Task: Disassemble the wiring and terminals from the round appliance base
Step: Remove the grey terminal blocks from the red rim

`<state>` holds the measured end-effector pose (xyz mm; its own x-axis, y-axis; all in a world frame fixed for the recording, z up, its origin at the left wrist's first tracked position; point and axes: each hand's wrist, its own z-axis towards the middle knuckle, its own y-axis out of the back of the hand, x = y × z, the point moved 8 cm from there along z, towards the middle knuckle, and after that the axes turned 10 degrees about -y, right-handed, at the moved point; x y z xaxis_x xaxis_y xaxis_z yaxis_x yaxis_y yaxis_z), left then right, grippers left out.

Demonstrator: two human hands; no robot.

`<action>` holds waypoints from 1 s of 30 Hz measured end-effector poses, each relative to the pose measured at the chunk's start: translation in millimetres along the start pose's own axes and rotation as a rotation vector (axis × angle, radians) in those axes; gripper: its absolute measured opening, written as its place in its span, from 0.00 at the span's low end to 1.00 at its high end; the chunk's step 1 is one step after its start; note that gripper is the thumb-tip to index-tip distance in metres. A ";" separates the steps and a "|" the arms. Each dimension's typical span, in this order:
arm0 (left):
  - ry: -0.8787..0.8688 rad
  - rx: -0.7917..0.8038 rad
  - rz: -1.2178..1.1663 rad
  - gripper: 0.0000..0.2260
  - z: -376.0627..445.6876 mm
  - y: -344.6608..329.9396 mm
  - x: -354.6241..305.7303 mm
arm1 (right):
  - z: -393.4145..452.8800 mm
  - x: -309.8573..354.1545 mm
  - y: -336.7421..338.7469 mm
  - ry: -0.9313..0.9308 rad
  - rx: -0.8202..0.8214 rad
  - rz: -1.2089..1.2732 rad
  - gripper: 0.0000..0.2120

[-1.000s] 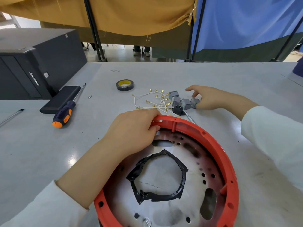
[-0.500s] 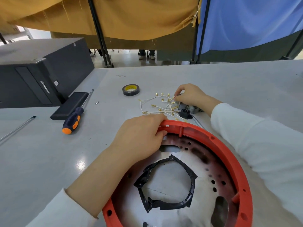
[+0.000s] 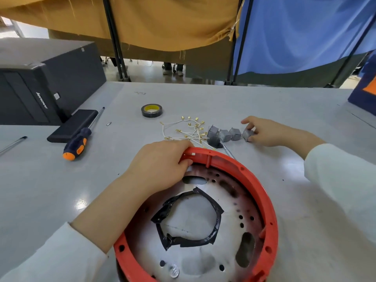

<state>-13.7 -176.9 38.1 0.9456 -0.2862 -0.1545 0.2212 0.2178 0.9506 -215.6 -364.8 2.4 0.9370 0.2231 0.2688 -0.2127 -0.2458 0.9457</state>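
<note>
Round appliance base [image 3: 264,202], lying on a grey table [image 3: 50,190] near the person, open side up. An orange-red plastic ring forms its rim; inside sits a pale metal plate with dark scorch-like marks, small round holes, two oval slots and a large central opening edged with crumpled black tape [image 3: 189,239].

Left hand [image 3: 162,165]: rests over the far-left part of the rim, fingers curled over the orange edge and closed on it.

Right hand [image 3: 266,132]: lies on the table beyond the base, fingers partly curled, thumb and fingertips pinching the rightmost of a row of small grey blocks [image 3: 230,135] (whether this block is lifted cannot be told).

Removed wiring [image 3: 187,131]: a loose tangle of thin white wires with brass-coloured terminals, lying on the table just beyond the base, between the left hand and the grey blocks, clear of the rim.

Also on the table: a roll of black tape with a yellow core [image 3: 151,110] beyond the wires; a screwdriver with a dark and orange handle [image 3: 78,142] to the left, beside a flat black slab [image 3: 72,125]; a black computer case [image 3: 40,82] at far left.
</note>
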 end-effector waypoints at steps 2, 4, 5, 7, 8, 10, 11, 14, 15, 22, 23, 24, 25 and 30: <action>0.000 -0.002 0.010 0.09 0.0 0.1 -0.4 | 0.4 8.2 -5.2 0.035 -0.002 0.006 0.27; -0.005 -0.003 0.016 0.09 0.1 0.0 -0.7 | 3.5 17.8 -4.3 0.060 -0.022 -0.033 0.30; -0.007 -0.003 0.017 0.09 0.5 -0.3 -0.8 | 4.7 22.9 -3.7 0.071 -0.031 -0.070 0.31; -0.008 -0.003 0.017 0.09 0.5 -0.8 -0.3 | 4.6 34.2 -4.2 0.104 -0.026 -0.113 0.33; -0.009 -0.003 0.019 0.09 0.7 -1.1 0.0 | 4.5 39.7 -6.6 0.122 -0.008 -0.119 0.32; -0.012 -0.003 0.020 0.09 0.5 -1.6 0.3 | 7.3 47.0 -15.5 0.139 0.036 -0.138 0.29; -0.013 -0.004 0.019 0.09 0.5 -1.6 0.4 | 9.4 48.9 -19.5 0.141 0.046 -0.143 0.27; -0.016 -0.010 0.018 0.09 0.7 -1.4 0.6 | 13.9 49.2 -23.1 0.131 0.016 -0.099 0.21; -0.016 -0.010 0.020 0.09 0.9 -1.4 0.6 | 14.8 47.6 -23.7 0.126 -0.002 -0.090 0.20; -0.006 0.000 0.018 0.09 1.6 -1.3 1.4 | 18.9 32.1 -24.9 0.039 -0.076 -0.053 0.18; -0.003 0.001 0.015 0.09 1.6 -1.0 1.2 | 20.3 30.2 -24.1 0.017 -0.081 -0.044 0.17; -0.001 0.003 0.014 0.09 1.3 -0.9 1.3 | 21.4 29.2 -23.3 0.000 -0.087 -0.039 0.17; 0.000 0.004 0.012 0.09 1.2 -1.2 1.3 | 22.0 29.6 -23.2 -0.012 -0.094 -0.039 0.17; 0.028 0.007 0.013 0.08 2.0 -2.5 4.1 | 20.5 42.5 -24.1 -0.014 -0.131 -0.031 0.18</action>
<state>-10.9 -180.5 35.7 0.9546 -0.2576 -0.1495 0.2075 0.2149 0.9544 -165.0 -368.8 -12.7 0.9472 0.2152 0.2375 -0.2173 -0.1134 0.9695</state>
